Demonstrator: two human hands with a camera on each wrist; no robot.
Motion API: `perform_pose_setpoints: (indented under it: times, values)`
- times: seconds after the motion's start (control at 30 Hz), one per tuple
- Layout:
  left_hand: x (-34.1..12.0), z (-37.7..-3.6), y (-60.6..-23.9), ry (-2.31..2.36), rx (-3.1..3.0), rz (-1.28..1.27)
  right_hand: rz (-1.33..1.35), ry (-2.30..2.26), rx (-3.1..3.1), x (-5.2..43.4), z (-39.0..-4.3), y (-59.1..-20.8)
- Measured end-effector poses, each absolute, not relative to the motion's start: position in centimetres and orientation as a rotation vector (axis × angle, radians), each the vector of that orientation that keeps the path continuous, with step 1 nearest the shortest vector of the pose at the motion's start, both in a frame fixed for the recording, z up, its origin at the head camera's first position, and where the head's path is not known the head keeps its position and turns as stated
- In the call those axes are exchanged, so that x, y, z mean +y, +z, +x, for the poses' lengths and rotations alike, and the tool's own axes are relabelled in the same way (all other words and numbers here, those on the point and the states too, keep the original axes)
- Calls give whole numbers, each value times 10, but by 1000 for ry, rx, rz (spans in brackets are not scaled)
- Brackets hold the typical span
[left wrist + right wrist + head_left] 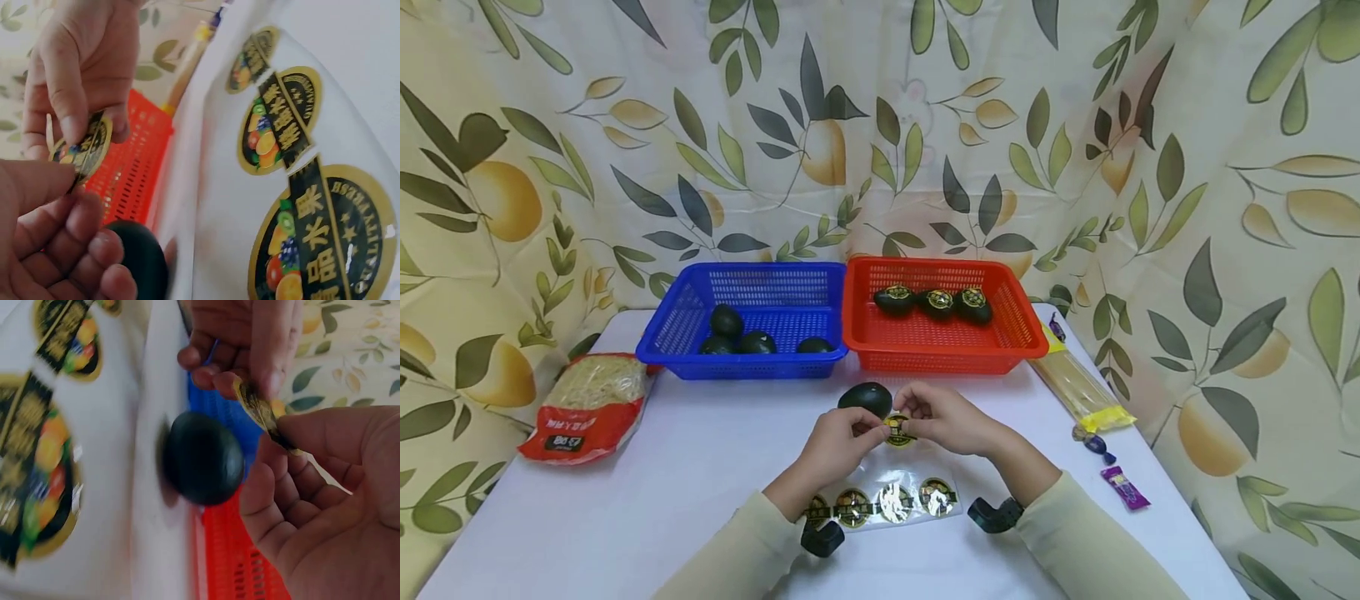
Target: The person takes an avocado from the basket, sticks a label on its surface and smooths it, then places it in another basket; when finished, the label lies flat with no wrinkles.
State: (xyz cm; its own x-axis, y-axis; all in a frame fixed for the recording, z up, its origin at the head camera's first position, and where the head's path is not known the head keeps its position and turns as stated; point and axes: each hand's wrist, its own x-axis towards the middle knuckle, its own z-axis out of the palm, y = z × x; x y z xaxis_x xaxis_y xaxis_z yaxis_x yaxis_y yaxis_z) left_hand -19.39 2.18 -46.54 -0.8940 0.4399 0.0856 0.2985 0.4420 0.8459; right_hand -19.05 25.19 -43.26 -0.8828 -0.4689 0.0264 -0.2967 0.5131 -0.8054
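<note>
Taking the loose avocado (pixel 865 397) on the counter (pixel 685 517) as landmark: two baskets stand side by side behind it, one (pixel 745 321) behind-left holding four avocados, the other (pixel 936 317) behind-right holding three. Just in front of it both hands (pixel 842 442) (pixel 943 417) pinch one sticker (pixel 898 428). The sticker sheet (pixel 887 500) lies further in front. A noodle bag (pixel 587 404) lies far left, a long packet (pixel 1078 387) far right.

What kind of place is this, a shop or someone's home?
Probably a makeshift home worktable, not a shop: a leaf-print curtain serves as backdrop, and a white table holds a blue basket and a red basket of dark fruit, plus a sticker sheet.
</note>
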Motion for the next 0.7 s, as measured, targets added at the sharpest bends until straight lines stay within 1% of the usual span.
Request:
perform_pose_setpoints:
  times: [0.23, 0.4, 0.5, 0.7]
  values:
    - [12, -207, -460, 1605, 2506, 467, -604, -1355, 2679, 236, -200, -431]
    - [8, -219, -457, 1636, 2498, 351, -486, -1458, 2699, 227, -207, -433]
    - [8, -227, -456, 1596, 2575, 318, -407, -1484, 2739, 221, -214, -435]
    - [13, -238, -458, 1400, 2771, 285, -312, -1328, 2912, 210, -225, -443]
